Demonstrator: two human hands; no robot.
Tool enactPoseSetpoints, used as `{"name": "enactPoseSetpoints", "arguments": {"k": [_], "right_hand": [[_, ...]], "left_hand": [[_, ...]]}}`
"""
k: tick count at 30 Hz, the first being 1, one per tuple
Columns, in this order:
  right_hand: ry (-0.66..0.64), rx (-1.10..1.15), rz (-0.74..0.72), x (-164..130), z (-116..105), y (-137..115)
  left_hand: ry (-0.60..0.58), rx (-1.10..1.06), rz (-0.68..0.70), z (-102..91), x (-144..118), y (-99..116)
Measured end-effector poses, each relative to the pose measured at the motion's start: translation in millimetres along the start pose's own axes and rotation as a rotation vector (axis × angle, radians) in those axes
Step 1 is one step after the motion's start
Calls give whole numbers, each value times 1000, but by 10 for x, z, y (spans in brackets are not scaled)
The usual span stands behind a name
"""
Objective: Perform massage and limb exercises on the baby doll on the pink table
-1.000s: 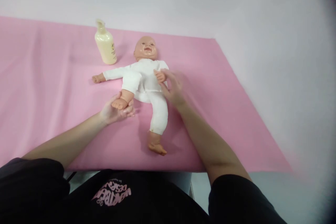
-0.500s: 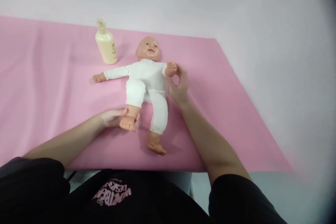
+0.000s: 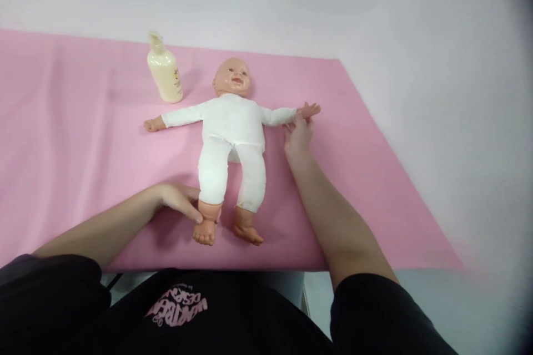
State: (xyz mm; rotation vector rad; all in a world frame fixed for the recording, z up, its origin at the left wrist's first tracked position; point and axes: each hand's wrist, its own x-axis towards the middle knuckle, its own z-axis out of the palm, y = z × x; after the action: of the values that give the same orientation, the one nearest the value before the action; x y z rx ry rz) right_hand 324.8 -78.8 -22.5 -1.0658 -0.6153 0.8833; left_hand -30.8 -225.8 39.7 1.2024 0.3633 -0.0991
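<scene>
Doll (image 3: pixel 232 127) lies flat on its back on the pink sheet (image 3: pixel 75 138), arms spread wide. Left hand (image 3: pixel 180 199) grips its ankle with thumb and fingers; right hand (image 3: pixel 297 136) pinches its outstretched wrist. Cream bottle (image 3: pixel 164 69) stands near the head.

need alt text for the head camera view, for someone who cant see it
A baby doll in white lies face up on a pink cloth, limbs spread. The left hand holds one ankle, the right hand touches one wrist. A cream bottle stands near the doll's head.
</scene>
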Motion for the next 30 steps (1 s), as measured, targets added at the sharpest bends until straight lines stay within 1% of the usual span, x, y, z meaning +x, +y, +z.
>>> {"name": "enactPoseSetpoints", "arguments": {"k": [2,3,5,7,11,13,15,16,19,22,26,28,30], "right_hand": [[-8,-48,-113,-52,35,-23],[-17,-70,-197,-86,58,-43],[-70,-111,-404,-169,115,-99],[-154,-186,-582,-279,178,-164],[-336,-444,-752,-557,287,-262],[-448,-579,-881,-675,317,-281],[-569,-698,-1006,-749,331,-286],[-622,-746,-1045,-769,334,-286],[-709,-839,-1103,-787,333,-291],[-764,-897,-1132,-791,333,-305],[-816,-888,-1130,-816,339,-311],[-793,-856,-1109,-822,338,-299],[-728,-797,-1049,-809,331,-282]], "left_hand": [[-5,-111,64,-36,-6,-82],[36,-193,129,-62,-8,-129],[178,-367,266,-113,-14,-200],[313,-506,338,-144,-18,-195],[466,-732,350,-115,4,20],[546,-825,343,-80,38,130],[612,-887,327,-51,76,191],[638,-908,324,-41,94,205],[686,-943,311,-15,139,213],[698,-944,285,4,173,217],[694,-874,268,-1,198,202],[654,-824,265,-13,190,167],[548,-756,273,-21,165,113]]}}
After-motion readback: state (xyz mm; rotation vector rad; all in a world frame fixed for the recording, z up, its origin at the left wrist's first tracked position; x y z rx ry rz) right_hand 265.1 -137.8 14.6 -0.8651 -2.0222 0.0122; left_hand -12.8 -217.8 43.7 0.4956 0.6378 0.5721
